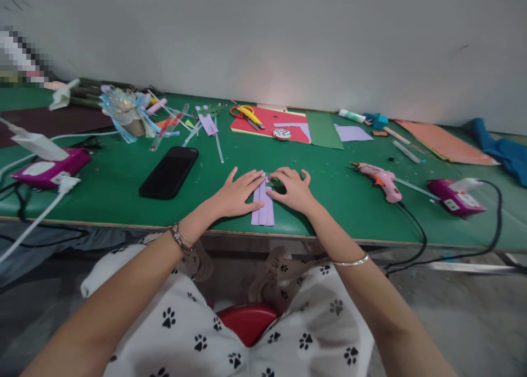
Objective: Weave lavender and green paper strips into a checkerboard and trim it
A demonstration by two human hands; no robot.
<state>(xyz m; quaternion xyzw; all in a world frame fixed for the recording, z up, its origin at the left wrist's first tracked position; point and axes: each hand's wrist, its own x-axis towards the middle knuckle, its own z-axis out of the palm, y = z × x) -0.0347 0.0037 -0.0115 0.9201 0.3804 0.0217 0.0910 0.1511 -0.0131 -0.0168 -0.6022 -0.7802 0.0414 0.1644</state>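
Observation:
Light purple paper strips (262, 215) lie side by side near the table's front edge, running away from me. My left hand (236, 195) rests flat on their left side, fingers stretched out and thumb across the paper. From the right, my right hand (294, 190) touches the strips with its fingers bent and apart. A bit of green paper (275, 184) shows under the right fingers; what exactly they press is partly hidden.
A black phone (168, 172) lies to the left, a pink glue gun (381, 180) to the right. Purple power strips (53, 168) with cables sit at both sides. Scissors (248, 115) rest on red paper (263, 133) at the back. A wrapped bouquet (127, 113) stands back left.

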